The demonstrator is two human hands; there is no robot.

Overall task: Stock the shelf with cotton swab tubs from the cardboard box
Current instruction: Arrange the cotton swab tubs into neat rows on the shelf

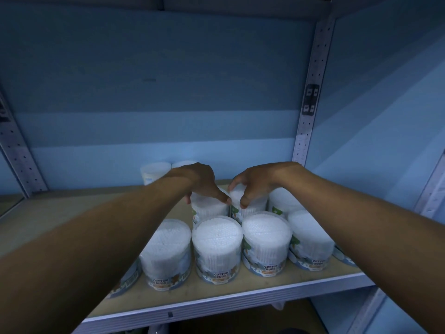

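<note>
Several clear round tubs of white cotton swabs stand on the wooden shelf, their labels reading "COTTON BUDS". My left hand grips from above the lid of a tub in the second row. My right hand clasps the top of the tub beside it. The two tubs stand upright and touch each other. In front of them runs a row of tubs, among them one in the middle. Two more tubs stand further back on the left. The cardboard box is not in view.
The left half of the shelf board is bare wood. A pale blue back wall rises behind. Perforated metal uprights stand at the right and at the left. The shelf's front metal lip runs below the tubs.
</note>
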